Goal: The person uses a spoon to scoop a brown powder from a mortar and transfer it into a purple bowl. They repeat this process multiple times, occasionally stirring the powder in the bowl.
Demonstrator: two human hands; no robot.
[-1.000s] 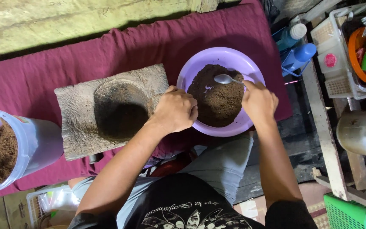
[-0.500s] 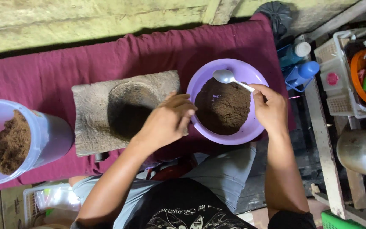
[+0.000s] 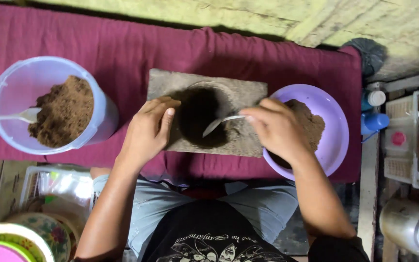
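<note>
Over at the far left sits the clear plastic tub (image 3: 49, 104), part-filled with brown powder (image 3: 64, 112), a white spoon (image 3: 13, 116) resting in it with its handle running out to the left. Moving in, the left hand (image 3: 149, 131) lies loosely curled, palm down, against the left edge of the grey stone slab (image 3: 207, 112), fingers bent over the rim of its dark round hollow (image 3: 201, 116) and gripping nothing. Centre now: the metal spoon (image 3: 221, 123) is over that hollow, bowl at the lower left, handle rising gently to the right, so its long axis runs nearly level across the slab with the bowl end pointing toward the left hand. The right hand (image 3: 277, 130) pinches the handle between thumb and fingertips, closed on it, hovering between slab and purple bowl (image 3: 333, 128), which holds more brown powder (image 3: 311, 123) and touches the slab's right edge. Risk here, as I read it: the spoon is held near the handle's tip, so a small wrist roll could tip powder onto the maroon cloth (image 3: 122, 48) rather than into the hollow; and the right forearm passes low over the bowl's near rim, where a nudge could rock it off the cloth's edge.
</note>
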